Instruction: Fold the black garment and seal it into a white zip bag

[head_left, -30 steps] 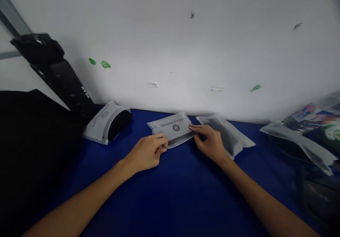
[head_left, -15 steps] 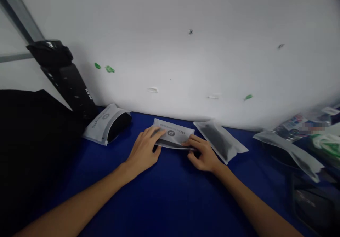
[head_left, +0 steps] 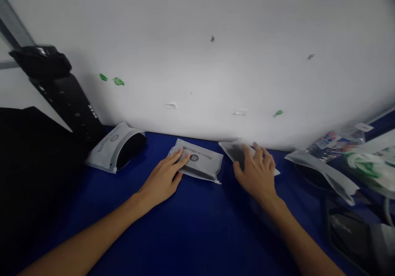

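Observation:
A frosted zip pouch (head_left: 203, 160) printed ROCKBROS lies flat on the blue tabletop, something dark inside it. On its left end rest the outstretched fingers of my left hand (head_left: 165, 177), open. To the right, my right hand (head_left: 257, 171) is spread over a second frosted pouch (head_left: 231, 148), fingers apart and covering much of it; whether they press on it I cannot tell. Farther left, a third pouch (head_left: 106, 150) gapes at its end, with black fabric (head_left: 131, 146) showing in the opening. Another translucent pouch (head_left: 324, 173) with dark contents lies at the right.
A white wall (head_left: 185, 61) rises behind the blue table (head_left: 185, 230). At the left are a black upright device (head_left: 70, 103) and a large black object (head_left: 31, 185). Clear plastic packaging (head_left: 336, 142), a white-and-green bag (head_left: 367, 167) and a dark case (head_left: 348, 230) crowd the right side.
My right hand has let go of the middle pouch's right end and moved right, over the neighbouring pouch. My left hand stays on the middle pouch. The view has shifted slightly right.

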